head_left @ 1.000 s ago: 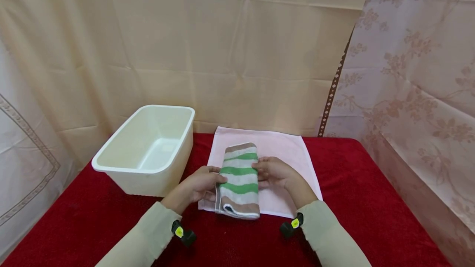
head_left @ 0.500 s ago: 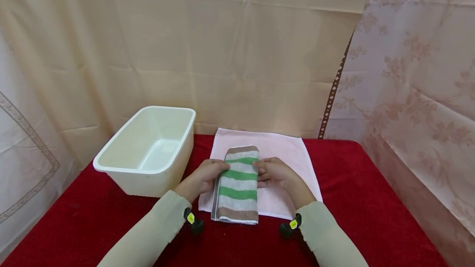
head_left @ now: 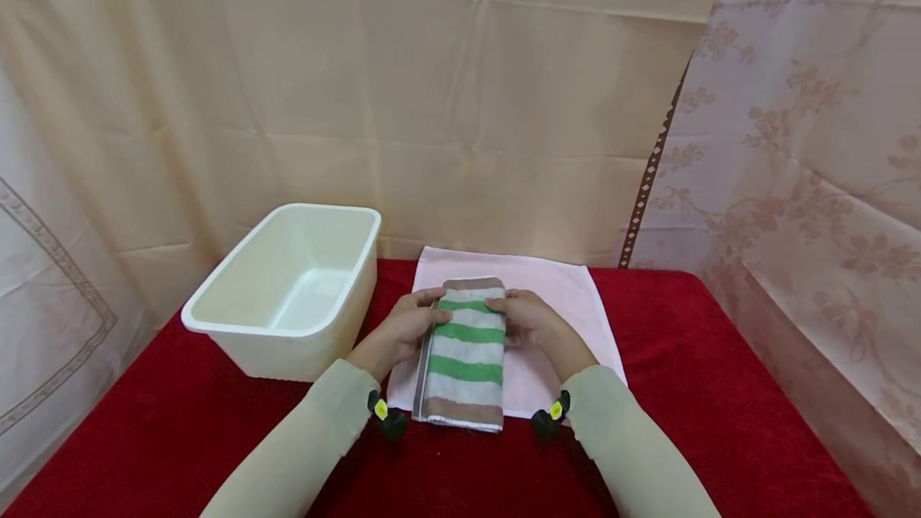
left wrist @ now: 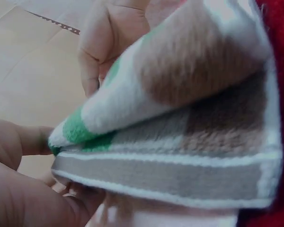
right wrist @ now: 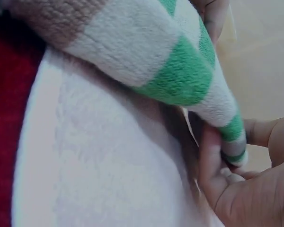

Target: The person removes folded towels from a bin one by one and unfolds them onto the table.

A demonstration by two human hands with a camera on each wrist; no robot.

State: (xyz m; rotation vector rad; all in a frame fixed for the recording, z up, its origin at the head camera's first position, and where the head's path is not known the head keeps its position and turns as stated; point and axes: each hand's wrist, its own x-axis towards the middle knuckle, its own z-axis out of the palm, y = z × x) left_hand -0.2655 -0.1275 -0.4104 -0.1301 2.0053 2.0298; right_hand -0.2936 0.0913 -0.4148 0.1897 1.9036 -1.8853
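A folded towel (head_left: pixel 466 352) with green, white and brown stripes is held at its far half, over a pale pink cloth (head_left: pixel 550 282). My left hand (head_left: pixel 404 328) grips its left edge, thumb on top. On the opposite edge, my right hand (head_left: pixel 531 320) pinches it with the thumb above and other fingers underneath. In the left wrist view the towel's layers (left wrist: pixel 189 61) gape apart near a grey, white-edged border (left wrist: pixel 165 177). The right wrist view has the towel's rounded fold (right wrist: pixel 180 71) raised above the pink cloth (right wrist: pixel 109 156). Fingers beneath the towel are partly hidden.
A cream plastic basin (head_left: pixel 338 318) stands to the left, with nothing seen inside it. Red cloth (head_left: pixel 691 358) covers the table. A beige curtain (head_left: pixel 432 102) hangs behind, and a floral curtain (head_left: pixel 813 142) hangs on the right.
My left hand has slid away from me along the towel's left edge. The right hand has moved slightly farther up. The near end of the towel, curled earlier, now lies flatter.
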